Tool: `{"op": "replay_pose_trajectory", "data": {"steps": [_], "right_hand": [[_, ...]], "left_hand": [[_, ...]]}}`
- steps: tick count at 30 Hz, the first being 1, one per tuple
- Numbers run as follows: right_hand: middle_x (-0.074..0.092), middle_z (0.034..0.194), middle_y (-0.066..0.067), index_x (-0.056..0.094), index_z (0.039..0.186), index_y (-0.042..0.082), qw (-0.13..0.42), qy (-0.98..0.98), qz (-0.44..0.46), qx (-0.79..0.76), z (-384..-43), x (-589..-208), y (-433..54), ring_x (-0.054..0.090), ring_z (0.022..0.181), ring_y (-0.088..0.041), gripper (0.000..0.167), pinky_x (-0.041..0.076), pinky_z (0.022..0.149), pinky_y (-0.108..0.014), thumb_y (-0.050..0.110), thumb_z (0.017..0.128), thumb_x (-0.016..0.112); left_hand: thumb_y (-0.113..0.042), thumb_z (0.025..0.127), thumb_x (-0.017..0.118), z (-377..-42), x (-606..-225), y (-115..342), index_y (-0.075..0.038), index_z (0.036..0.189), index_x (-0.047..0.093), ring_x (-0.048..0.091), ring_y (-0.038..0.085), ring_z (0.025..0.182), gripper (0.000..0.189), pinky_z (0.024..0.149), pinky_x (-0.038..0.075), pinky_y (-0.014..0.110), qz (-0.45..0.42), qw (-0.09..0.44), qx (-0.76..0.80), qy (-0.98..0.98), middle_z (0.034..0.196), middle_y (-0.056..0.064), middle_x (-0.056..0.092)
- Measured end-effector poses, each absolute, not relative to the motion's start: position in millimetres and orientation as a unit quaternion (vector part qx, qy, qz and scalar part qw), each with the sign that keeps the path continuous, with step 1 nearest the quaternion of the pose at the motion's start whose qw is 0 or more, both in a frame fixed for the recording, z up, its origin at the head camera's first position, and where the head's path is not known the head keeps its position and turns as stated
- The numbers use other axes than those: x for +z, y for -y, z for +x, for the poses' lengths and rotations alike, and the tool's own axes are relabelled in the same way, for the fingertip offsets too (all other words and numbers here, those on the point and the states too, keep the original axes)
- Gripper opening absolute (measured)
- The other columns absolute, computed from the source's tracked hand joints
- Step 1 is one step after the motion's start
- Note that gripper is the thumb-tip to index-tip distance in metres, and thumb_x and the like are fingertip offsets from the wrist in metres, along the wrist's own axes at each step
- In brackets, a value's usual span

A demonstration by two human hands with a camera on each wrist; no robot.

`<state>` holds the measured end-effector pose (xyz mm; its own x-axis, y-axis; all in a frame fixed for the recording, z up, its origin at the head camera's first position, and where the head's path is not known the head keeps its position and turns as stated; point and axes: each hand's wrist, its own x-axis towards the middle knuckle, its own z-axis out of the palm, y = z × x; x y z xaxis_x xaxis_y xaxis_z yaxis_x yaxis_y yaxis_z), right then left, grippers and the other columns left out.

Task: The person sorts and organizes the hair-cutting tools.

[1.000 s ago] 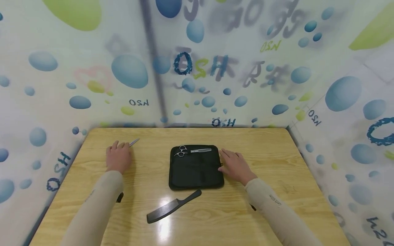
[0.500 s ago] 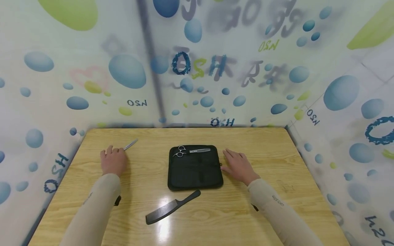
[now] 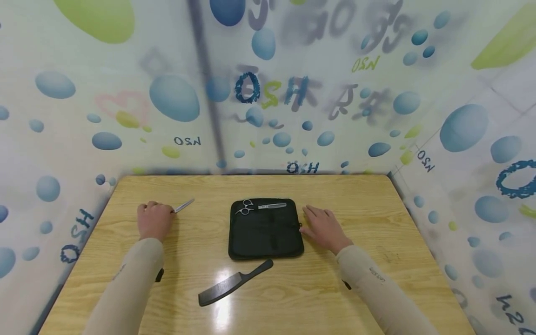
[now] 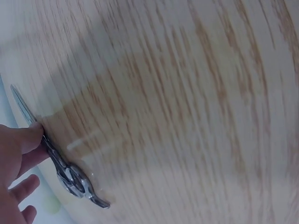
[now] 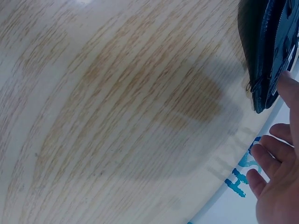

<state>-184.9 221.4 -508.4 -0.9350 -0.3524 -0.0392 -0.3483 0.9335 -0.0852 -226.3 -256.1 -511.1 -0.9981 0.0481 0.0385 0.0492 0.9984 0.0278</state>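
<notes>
At the table's left side, my left hand pinches a pair of silver scissors between thumb and finger. The blade points to the right and away, and the finger rings show in the left wrist view, below the fingertips. A black zip case lies flat at mid-table with a second pair of scissors along its far edge, the toothed blade showing. My right hand rests at the right edge of the case, fingers loosely extended. In the right wrist view, the thumb is right at the case's edge.
In front of the case a black handled comb lies slantwise on the wooden table. A patterned wall rises behind the table's far edge and along both sides.
My left hand has shifted slightly left, and the scissors blade now shows lower and reaches further right of the fingers. My right hand has drawn back slightly from the case's edge.
</notes>
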Motion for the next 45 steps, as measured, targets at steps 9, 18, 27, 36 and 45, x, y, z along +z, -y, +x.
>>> {"op": "replay_pose_trajectory", "data": {"steps": [9, 18, 27, 36, 45], "right_hand": [[0.05, 0.146, -0.014, 0.047, 0.143, 0.003, 0.01, -0.982, -0.183, -0.039, -182, -506, -221, 0.049, 0.134, -0.029, 0.065, 0.038, 0.108, -0.053, 0.044, 0.094, 0.06], [0.058, 0.138, -0.01, 0.056, 0.136, 0.006, -0.048, -0.978, -0.197, -0.036, -182, -505, -220, 0.056, 0.126, -0.026, 0.054, 0.04, 0.107, -0.049, 0.039, 0.095, 0.062], [0.061, 0.135, -0.009, 0.059, 0.133, 0.007, -0.068, -0.975, -0.206, -0.055, -183, -501, -214, 0.058, 0.123, -0.026, 0.05, 0.041, 0.107, -0.048, 0.038, 0.094, 0.063], [0.067, 0.127, -0.006, 0.064, 0.128, 0.01, -0.077, -0.97, -0.22, -0.063, -184, -499, -199, 0.063, 0.116, -0.023, 0.044, 0.043, 0.103, -0.045, 0.038, 0.094, 0.064], [0.069, 0.124, -0.005, 0.063, 0.129, 0.012, -0.079, -0.963, -0.246, -0.08, -180, -491, -177, 0.064, 0.113, -0.023, 0.043, 0.042, 0.104, -0.045, 0.039, 0.096, 0.06]], "left_hand": [[-0.015, 0.09, 0.066, -231, -511, 255, -0.002, 0.084, 0.073, 0.061, 0.039, 0.089, 0.016, 0.099, 0.035, 0.063, -0.057, 0.009, 0.002, 0.998, 0.083, 0.018, 0.071], [-0.024, 0.088, 0.067, -231, -513, 257, -0.009, 0.066, 0.066, 0.058, 0.034, 0.08, 0.027, 0.1, 0.032, 0.062, -0.066, 0.007, -0.021, 0.998, 0.063, 0.006, 0.063], [-0.025, 0.088, 0.062, -232, -500, 241, -0.009, 0.084, 0.075, 0.059, 0.038, 0.091, 0.021, 0.1, 0.027, 0.068, -0.055, 0.038, -0.132, 0.989, 0.078, 0.007, 0.072], [-0.027, 0.086, 0.062, -240, -476, 208, -0.011, 0.093, 0.075, 0.065, 0.033, 0.09, 0.022, 0.1, 0.027, 0.066, -0.041, 0.025, -0.236, 0.971, 0.089, 0.006, 0.076], [-0.025, 0.083, 0.065, -233, -466, 166, -0.012, 0.087, 0.077, 0.058, 0.018, 0.065, 0.018, 0.086, 0.042, 0.051, -0.07, 0.079, -0.27, 0.957, 0.079, 0.002, 0.075]]}}
